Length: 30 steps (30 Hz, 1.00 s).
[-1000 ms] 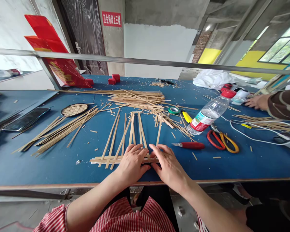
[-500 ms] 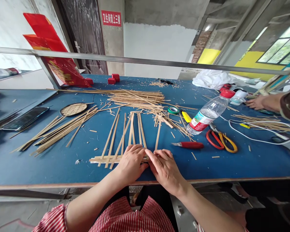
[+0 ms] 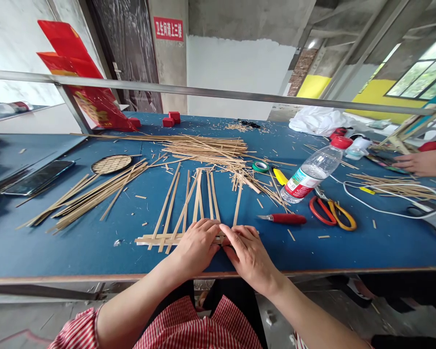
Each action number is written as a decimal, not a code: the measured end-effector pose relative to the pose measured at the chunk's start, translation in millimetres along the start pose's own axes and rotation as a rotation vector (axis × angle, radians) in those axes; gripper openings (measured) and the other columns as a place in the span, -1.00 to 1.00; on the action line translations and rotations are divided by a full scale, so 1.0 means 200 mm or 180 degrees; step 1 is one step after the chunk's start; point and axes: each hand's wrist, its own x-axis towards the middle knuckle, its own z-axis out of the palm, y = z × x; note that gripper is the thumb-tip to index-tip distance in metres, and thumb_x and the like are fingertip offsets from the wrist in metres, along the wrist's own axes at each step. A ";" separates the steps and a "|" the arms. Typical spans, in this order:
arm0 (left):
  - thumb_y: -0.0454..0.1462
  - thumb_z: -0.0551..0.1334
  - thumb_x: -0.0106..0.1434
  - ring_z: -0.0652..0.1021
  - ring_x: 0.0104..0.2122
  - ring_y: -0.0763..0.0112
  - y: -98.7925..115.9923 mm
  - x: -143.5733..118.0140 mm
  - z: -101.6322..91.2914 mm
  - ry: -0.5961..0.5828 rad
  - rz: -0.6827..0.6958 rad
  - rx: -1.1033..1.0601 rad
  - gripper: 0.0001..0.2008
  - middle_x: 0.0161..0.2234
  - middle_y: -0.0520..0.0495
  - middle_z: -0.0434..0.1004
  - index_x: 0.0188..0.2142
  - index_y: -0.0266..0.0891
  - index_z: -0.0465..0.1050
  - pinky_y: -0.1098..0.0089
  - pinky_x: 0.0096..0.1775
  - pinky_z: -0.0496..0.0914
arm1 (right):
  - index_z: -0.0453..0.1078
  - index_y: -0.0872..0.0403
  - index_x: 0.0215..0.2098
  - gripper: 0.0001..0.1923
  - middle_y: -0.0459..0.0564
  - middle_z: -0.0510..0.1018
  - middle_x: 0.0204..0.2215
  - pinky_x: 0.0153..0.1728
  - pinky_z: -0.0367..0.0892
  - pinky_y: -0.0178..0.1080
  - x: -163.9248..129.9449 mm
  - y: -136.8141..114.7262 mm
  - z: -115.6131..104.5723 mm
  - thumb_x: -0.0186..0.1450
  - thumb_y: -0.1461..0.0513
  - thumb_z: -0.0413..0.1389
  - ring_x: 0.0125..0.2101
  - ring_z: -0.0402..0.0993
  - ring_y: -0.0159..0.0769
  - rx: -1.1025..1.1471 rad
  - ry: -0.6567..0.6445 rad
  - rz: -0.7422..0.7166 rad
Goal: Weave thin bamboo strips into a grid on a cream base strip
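Note:
Several thin bamboo strips (image 3: 171, 208) stand out away from me, laid across crosswise bamboo strips (image 3: 144, 239) near the table's front edge. My left hand (image 3: 199, 246) has its fingers bent over the crossing strips, thumb tucked on the near side. Right beside it, my right hand (image 3: 247, 253) grips the right part of the same strips, its index finger touching the left hand. The fingers hide the crossings beneath them. A red-handled knife (image 3: 287, 219) lies just beyond my right hand, its blade pointing left.
Scissors (image 3: 333, 213), a water bottle (image 3: 314, 172) and green tape (image 3: 260, 166) are at the right. Bamboo strips lie in a left bundle (image 3: 94, 196) and a back pile (image 3: 206, 148). A round woven piece (image 3: 112, 164) and a phone (image 3: 39, 178) sit left. Another person's hand (image 3: 421, 162) is far right.
My hands and the strips stay almost in place. At the far right, the other person's hand and sleeve have shifted rightward, the sleeve now out of view.

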 end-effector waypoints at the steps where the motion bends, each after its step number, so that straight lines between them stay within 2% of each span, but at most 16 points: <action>1: -0.48 0.15 0.05 0.32 -0.03 0.29 0.00 0.00 0.00 -0.0006 -0.0003 0.0036 -0.60 -0.02 -0.07 0.34 -0.09 -0.23 0.27 0.23 -0.01 0.25 | -0.07 0.10 0.18 -0.41 -0.01 0.49 -0.29 -0.18 0.16 -0.14 0.00 0.00 0.00 0.21 0.38 -0.02 -0.20 0.31 -0.23 0.0065 -0.0015 0.0050; 4: -0.40 0.19 0.08 0.31 -0.01 0.26 0.01 -0.01 -0.01 0.0015 -0.0069 0.0159 -0.58 0.00 -0.08 0.30 -0.04 -0.20 0.23 0.19 0.00 0.23 | -0.07 0.08 0.17 -0.38 -0.02 0.49 -0.29 -0.16 0.19 -0.13 0.00 0.02 -0.01 0.19 0.35 0.02 -0.20 0.32 -0.24 0.0298 -0.0013 0.0256; 8: -0.28 0.24 0.08 0.34 -0.06 0.22 0.02 -0.02 -0.02 0.0032 -0.0234 0.0315 -0.61 -0.08 -0.09 0.35 -0.07 -0.19 0.27 0.16 -0.04 0.25 | -0.09 0.06 0.17 -0.37 0.01 0.48 -0.23 -0.13 0.20 -0.10 0.02 0.05 -0.02 0.19 0.29 0.05 -0.13 0.31 -0.20 0.0389 0.0031 0.0516; 21: -0.31 0.22 0.10 0.37 -0.13 0.29 0.03 -0.01 -0.01 -0.0076 -0.0238 0.0397 -0.69 -0.15 -0.03 0.38 -0.12 -0.18 0.30 0.24 -0.10 0.25 | -0.02 0.08 0.14 -0.41 0.02 0.51 -0.28 -0.13 0.20 -0.05 0.03 0.04 0.00 0.17 0.32 0.05 -0.13 0.32 -0.16 0.0609 -0.0111 0.0671; 25: -0.27 0.25 0.08 0.36 -0.11 0.26 0.03 -0.01 0.00 0.0006 -0.0218 0.0421 -0.66 -0.11 -0.05 0.37 -0.12 -0.18 0.31 0.21 -0.08 0.24 | -0.05 0.07 0.14 -0.46 0.03 0.48 -0.20 -0.12 0.22 -0.05 0.04 0.11 -0.03 0.22 0.30 -0.02 -0.12 0.31 -0.18 0.0638 0.0012 0.0787; 28: -0.25 0.27 0.07 0.34 -0.08 0.24 0.04 -0.02 0.01 0.0093 -0.0137 0.0391 -0.63 -0.06 -0.06 0.34 -0.11 -0.19 0.30 0.19 -0.06 0.23 | -0.02 0.09 0.12 -0.49 0.00 0.51 -0.28 -0.14 0.23 -0.02 0.05 0.19 -0.04 0.21 0.32 -0.04 -0.19 0.34 -0.15 0.0414 0.0122 0.1076; 30: -0.26 0.28 0.07 0.34 -0.09 0.25 0.04 -0.02 0.02 0.0092 -0.0073 0.0371 -0.63 -0.07 -0.05 0.35 -0.11 -0.19 0.31 0.20 -0.07 0.24 | 0.00 0.10 0.10 -0.48 -0.03 0.52 -0.34 -0.16 0.25 -0.01 0.05 0.23 -0.03 0.17 0.34 -0.02 -0.23 0.35 -0.14 0.0322 0.0003 0.1164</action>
